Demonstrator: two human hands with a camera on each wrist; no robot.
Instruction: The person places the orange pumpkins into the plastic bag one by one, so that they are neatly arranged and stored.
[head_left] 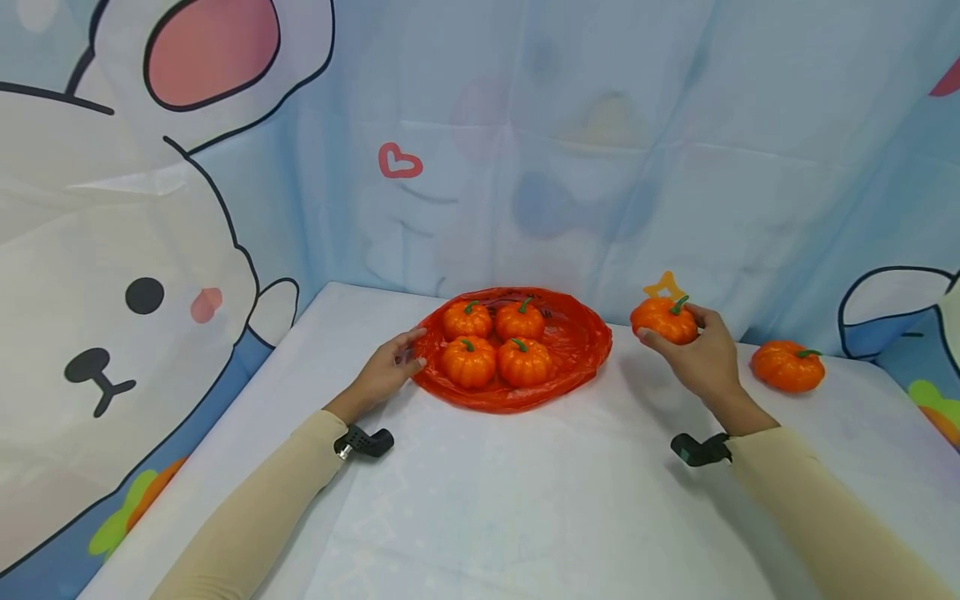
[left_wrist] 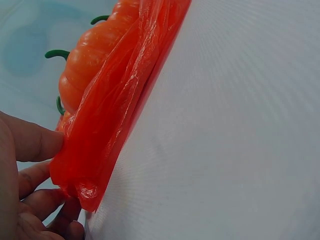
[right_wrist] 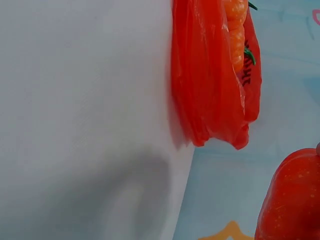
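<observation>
A red plastic bag (head_left: 576, 350) lies spread open on the table, and several small orange toy pumpkins (head_left: 468, 362) with green stems sit inside it. At its left rim, my left hand (head_left: 382, 372) pinches the plastic between thumb and fingers; the left wrist view shows the bag's crumpled edge (left_wrist: 95, 155) between them. My right hand (head_left: 705, 358) grips another pumpkin (head_left: 663, 320) and holds it above the table, to the right of the bag. Part of that held pumpkin (right_wrist: 292, 200) shows at the lower right of the right wrist view.
One more pumpkin (head_left: 787, 367) rests on the white table (head_left: 510, 500), right of my right hand. A light blue cartoon-printed curtain (head_left: 555, 167) hangs behind the table and at its sides. Both wrists wear small black camera mounts (head_left: 364, 442).
</observation>
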